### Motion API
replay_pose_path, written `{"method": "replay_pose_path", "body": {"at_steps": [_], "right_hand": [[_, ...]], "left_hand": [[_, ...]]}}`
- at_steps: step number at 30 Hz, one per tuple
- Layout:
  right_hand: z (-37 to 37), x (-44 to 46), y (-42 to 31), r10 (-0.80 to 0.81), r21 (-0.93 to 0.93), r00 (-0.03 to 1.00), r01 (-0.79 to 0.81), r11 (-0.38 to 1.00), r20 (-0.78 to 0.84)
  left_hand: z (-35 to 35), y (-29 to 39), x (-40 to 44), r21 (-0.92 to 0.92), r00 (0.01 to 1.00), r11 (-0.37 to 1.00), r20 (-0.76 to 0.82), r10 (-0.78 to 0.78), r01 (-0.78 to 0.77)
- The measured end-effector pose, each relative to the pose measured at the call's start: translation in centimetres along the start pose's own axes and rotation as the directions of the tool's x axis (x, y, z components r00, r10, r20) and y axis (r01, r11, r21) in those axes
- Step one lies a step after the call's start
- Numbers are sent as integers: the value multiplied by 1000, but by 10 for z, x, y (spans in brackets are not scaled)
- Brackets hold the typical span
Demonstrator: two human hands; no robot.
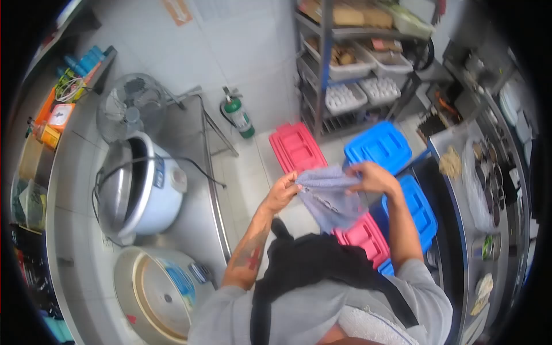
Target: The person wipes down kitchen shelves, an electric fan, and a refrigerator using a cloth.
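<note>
A thin grey-lavender cloth point(330, 195) is spread in front of my body, stretched between both hands, and its lower part hangs in loose folds. My left hand point(283, 191) is closed and pinches the cloth at its upper left corner. On the other side, my right hand point(371, 177) has its fingers curled over the cloth's right edge. Below the cloth is a black apron point(316, 259) over a grey shirt.
Pink point(297, 148) and blue point(378, 146) lidded bins stand on the floor. A steel counter at left bears a large rice cooker point(158, 192) and a round tub point(126, 287). Beyond are a fire extinguisher point(237, 117), a fan point(132, 103) and a tray rack point(325, 63).
</note>
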State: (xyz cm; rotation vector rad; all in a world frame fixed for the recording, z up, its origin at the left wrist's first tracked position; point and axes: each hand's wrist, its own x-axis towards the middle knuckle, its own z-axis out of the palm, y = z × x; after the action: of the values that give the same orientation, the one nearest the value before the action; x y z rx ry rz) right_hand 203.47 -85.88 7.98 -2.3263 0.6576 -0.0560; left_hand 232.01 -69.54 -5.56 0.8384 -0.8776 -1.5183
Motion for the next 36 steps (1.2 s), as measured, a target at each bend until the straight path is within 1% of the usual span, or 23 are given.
{"method": "replay_pose_path", "body": {"at_steps": [1, 3, 5, 7, 11, 13, 14, 15, 16, 17, 18, 20, 22, 24, 25, 26, 27, 29, 31, 32, 33, 35, 36], "right_hand": [[-8, 9, 10, 87, -68, 993, -82, 994, 76], [-19, 24, 6, 124, -99, 984, -137, 986, -130], [-16, 49, 15, 172, 103, 944, -148, 984, -281], [-24, 73, 24, 250, 295, 934, -171, 940, -256], [-88, 144, -8, 304, 283, 951, -307, 909, 55], [-118, 185, -24, 145, 127, 973, -123, 984, -181], [-122, 213, -5, 62, 395, 949, 70, 916, -310], [-139, 223, -53, 104, 649, 923, 176, 741, -369], [-129, 257, -15, 124, 743, 847, 372, 557, -517], [-128, 277, -15, 171, 553, 875, 126, 823, -454], [-117, 294, -17, 254, 281, 877, -144, 949, -408], [-68, 366, 33, 2, 84, 910, 36, 996, -415], [-69, 399, 51, -74, 64, 925, 105, 992, -373], [-90, 421, 24, -17, -145, 907, -49, 988, -422], [-95, 435, 19, -21, -136, 905, -41, 990, -425], [-109, 453, 13, -96, -148, 931, 46, 988, -353], [-126, 469, 4, -174, -165, 943, 131, 978, -285], [-142, 504, -38, -275, -198, 895, 216, 956, -350], [-130, 548, -91, -322, -135, 873, 293, 947, -367], [-123, 569, -110, -381, -90, 872, 372, 924, -306], [-119, 576, -127, -475, -107, 832, 465, 879, -287], [-128, 578, -148, -566, -115, 784, 556, 823, -255], [-140, 583, -153, -581, -50, 773, 590, 806, -254]], "left_hand": [[-12, 26, 9, 13, 999, 999, 4, 33, -33], [-42, 68, 17, 73, 996, 996, -74, 56, -51], [-82, 77, 41, 320, 966, 915, 2, 259, -246], [-118, 81, 57, 316, 977, 927, -11, 214, -200], [-155, 175, 74, 359, 998, 932, -25, 59, -46], [-152, 221, 89, 273, 996, 958, 4, 92, -90], [-149, 239, 100, 304, 965, 932, -106, 239, -198], [-148, 255, 118, 347, 899, 885, -193, 393, -312], [-150, 260, 136, 301, 822, 824, -175, 542, -480], [-158, 256, 151, 510, 849, 770, -132, 511, -384], [-171, 246, 160, 697, 875, 668, -123, 468, -260], [-208, 236, 186, 986, 905, 157, -120, 409, 60], [-275, 230, 199, 987, 909, 141, -132, 395, 83], [-307, 280, 189, 991, 942, 115, -97, 322, 63], [-310, 298, 179, 971, 888, 222, -182, 423, 93], [-301, 322, 170, 847, 872, 519, -340, 352, 120], [-301, 332, 173, 861, 873, 499, -314, 373, 97], [-306, 323, 182, 508, 515, 751, -548, 659, -422], [-312, 287, 231, 187, 428, 725, -699, 572, -663], [-260, 301, 242, -109, 580, 715, -673, 459, -691], [-272, 315, 254, -111, 577, 712, -677, 456, -693], [-312, 352, 268, -490, 751, 617, -600, 274, -616], [-331, 395, 273, -376, 651, 593, -671, 356, -712]]}}
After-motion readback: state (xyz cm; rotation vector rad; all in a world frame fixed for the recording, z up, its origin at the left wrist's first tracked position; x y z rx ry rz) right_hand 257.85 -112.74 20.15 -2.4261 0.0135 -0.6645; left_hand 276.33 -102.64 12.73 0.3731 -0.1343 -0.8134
